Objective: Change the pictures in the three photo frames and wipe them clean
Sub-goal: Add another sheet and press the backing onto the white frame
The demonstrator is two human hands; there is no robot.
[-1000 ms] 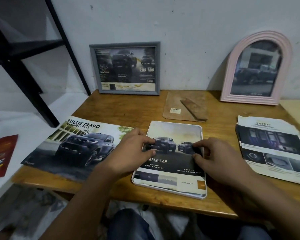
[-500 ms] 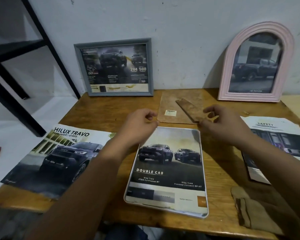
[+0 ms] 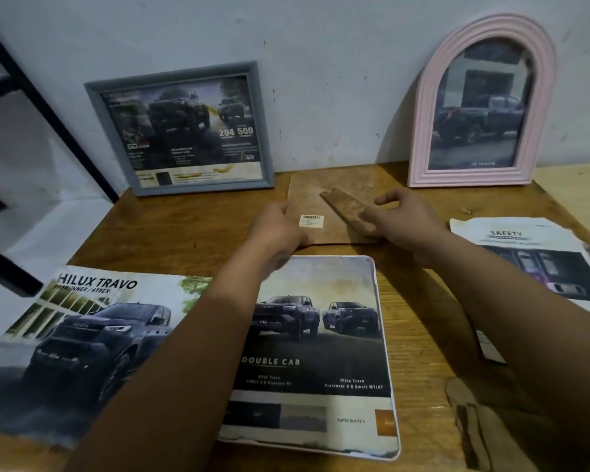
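A white photo frame (image 3: 394,447) lies flat near the table's front edge, with a "Double Cab" truck picture (image 3: 321,352) lying in it. Just behind it lies the brown backing board (image 3: 307,195) with its fold-out stand (image 3: 343,204) and a barcode sticker. My left hand (image 3: 276,229) grips the board's near left edge. My right hand (image 3: 406,223) rests over the board's right side, thumb on the stand and fingers spread. A grey frame (image 3: 178,71) and a pink arched frame (image 3: 426,97) lean against the wall, each holding a truck picture.
A "Hilux Travo" brochure (image 3: 82,335) overhangs the wooden table (image 3: 184,226) on the left. A "Safety" brochure (image 3: 532,253) lies on the right, and a brown cloth (image 3: 484,427) sits at the front right. Black metal rack legs (image 3: 48,107) stand to the left.
Both hands left the picture in the white frame and moved back to the backing board. The left hand now holds its left edge; the right hand covers the stand.
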